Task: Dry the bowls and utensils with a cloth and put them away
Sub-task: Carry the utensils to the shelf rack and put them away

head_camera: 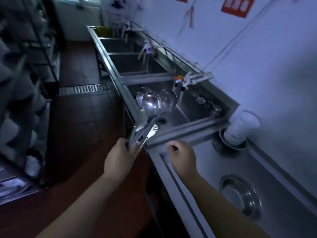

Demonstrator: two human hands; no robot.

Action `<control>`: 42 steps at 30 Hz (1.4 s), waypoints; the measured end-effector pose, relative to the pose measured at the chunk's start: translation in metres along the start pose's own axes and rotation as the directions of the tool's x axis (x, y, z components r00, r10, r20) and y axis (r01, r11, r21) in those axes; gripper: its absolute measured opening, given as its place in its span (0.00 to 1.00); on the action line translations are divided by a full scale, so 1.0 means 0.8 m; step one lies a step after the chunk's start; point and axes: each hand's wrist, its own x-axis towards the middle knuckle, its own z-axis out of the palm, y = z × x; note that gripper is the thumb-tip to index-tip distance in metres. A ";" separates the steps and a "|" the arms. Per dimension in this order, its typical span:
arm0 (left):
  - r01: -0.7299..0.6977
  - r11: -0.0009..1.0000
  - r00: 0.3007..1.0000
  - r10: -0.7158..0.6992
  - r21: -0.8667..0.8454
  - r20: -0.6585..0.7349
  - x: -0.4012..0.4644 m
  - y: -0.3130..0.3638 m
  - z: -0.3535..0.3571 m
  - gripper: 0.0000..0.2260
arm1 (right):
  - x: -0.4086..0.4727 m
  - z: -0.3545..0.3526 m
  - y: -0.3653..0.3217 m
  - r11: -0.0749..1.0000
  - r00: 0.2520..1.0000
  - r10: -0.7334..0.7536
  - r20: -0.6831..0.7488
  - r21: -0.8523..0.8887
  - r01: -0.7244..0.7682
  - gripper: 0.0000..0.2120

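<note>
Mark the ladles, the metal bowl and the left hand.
ladles [151, 102]: head view, front ladle's cup.
metal bowl [241, 194]: head view, inner base.
left hand [120, 156]: head view, back of hand.
</note>
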 end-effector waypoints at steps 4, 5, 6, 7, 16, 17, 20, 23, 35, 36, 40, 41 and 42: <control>0.100 0.994 0.987 -0.106 -0.050 -0.118 0.071 -0.051 -0.067 0.17 | 0.071 0.093 -0.075 0.996 0.994 -0.037 0.101 0.088 0.029 0.07; 0.122 0.991 0.981 -0.130 -0.063 -0.146 0.087 -0.063 -0.083 0.17 | 0.085 0.117 -0.092 0.993 0.991 -0.041 0.124 0.116 0.026 0.07; 0.141 0.988 0.973 -0.151 -0.067 -0.172 0.101 -0.076 -0.099 0.17 | 0.099 0.139 -0.109 0.989 0.988 -0.049 0.145 0.145 0.028 0.08; 0.161 0.985 0.965 -0.171 -0.065 -0.198 0.115 -0.088 -0.115 0.17 | 0.112 0.162 -0.125 0.985 0.984 -0.058 0.167 0.171 0.029 0.08; 0.379 0.918 0.797 -0.388 -0.118 -0.462 0.191 -0.184 -0.235 0.15 | 0.205 0.331 -0.261 0.941 0.891 -0.255 0.375 0.309 0.139 0.12; 0.400 0.909 0.770 -0.402 -0.117 -0.495 0.196 -0.193 -0.249 0.16 | 0.214 0.350 -0.279 0.931 0.875 -0.284 0.392 0.331 0.154 0.12; 0.468 0.871 0.669 -0.461 -0.152 -0.583 0.205 -0.218 -0.293 0.16 | 0.234 0.405 -0.334 0.889 0.812 -0.391 0.433 0.406 0.212 0.12; 0.526 0.831 0.546 -0.494 -0.183 -0.677 0.207 -0.236 -0.335 0.16 | 0.247 0.456 -0.392 0.829 0.696 -0.527 0.487 0.474 0.296 0.10; 0.607 0.653 -0.035 -0.548 -0.453 -0.836 0.120 -0.290 -0.447 0.14 | 0.142 0.571 -0.595 0.524 0.183 -0.851 0.492 0.803 0.284 0.06; 0.609 0.643 -0.066 -0.542 -0.464 -0.838 0.113 -0.296 -0.456 0.14 | 0.131 0.577 -0.608 0.513 0.140 -0.858 0.494 0.813 0.275 0.07; 0.591 0.622 -0.137 -0.550 -0.513 -0.824 0.090 -0.328 -0.497 0.15 | 0.090 0.609 -0.655 0.482 0.097 -0.875 0.474 0.836 0.261 0.09; 0.585 0.620 -0.144 -0.556 -0.524 -0.819 0.087 -0.338 -0.509 0.15 | 0.080 0.617 -0.666 0.485 0.103 -0.873 0.476 0.833 0.265 0.08; 0.580 0.616 -0.147 -0.563 -0.532 -0.813 0.083 -0.350 -0.522 0.15 | 0.070 0.626 -0.678 0.490 0.110 -0.871 0.479 0.829 0.267 0.08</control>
